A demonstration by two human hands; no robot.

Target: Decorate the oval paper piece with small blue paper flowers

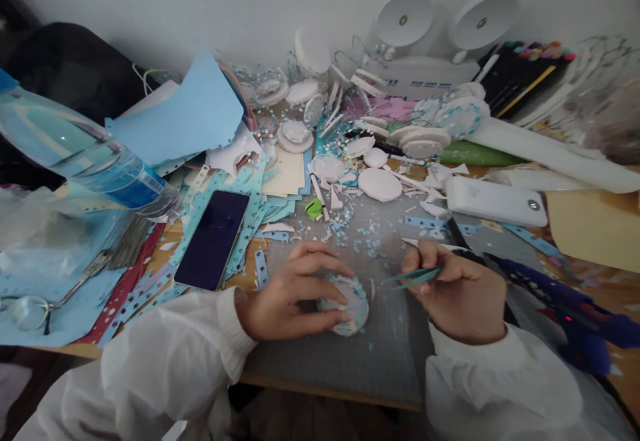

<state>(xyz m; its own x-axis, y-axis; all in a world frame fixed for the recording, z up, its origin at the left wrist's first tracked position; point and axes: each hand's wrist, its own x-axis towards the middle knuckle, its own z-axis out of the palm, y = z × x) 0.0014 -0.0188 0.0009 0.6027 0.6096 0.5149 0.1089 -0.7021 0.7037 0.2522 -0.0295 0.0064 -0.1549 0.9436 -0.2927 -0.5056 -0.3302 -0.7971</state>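
Observation:
A round white disc (356, 304) trimmed with small blue and white flower-like pieces lies on the grey mat (385, 361). My left hand (295, 291) curves over its left side, fingers and thumb resting on the rim. To the right of the disc, my right hand (457, 287) pinches a pair of teal tweezers (420, 274). Their tips point left toward the disc, apart from it; whether they grip anything is too blurred to tell. Beyond both hands, tiny blue paper flowers (367, 244) are scattered over the mat.
Several white discs (380, 184) crowd the back. At the left are a phone (213, 241), a water bottle (100, 154) and glasses (30, 312). A blue glue gun (580, 321) lies at the right, below a white power bank (495, 202). Punched paper strips (250, 207) surround the phone.

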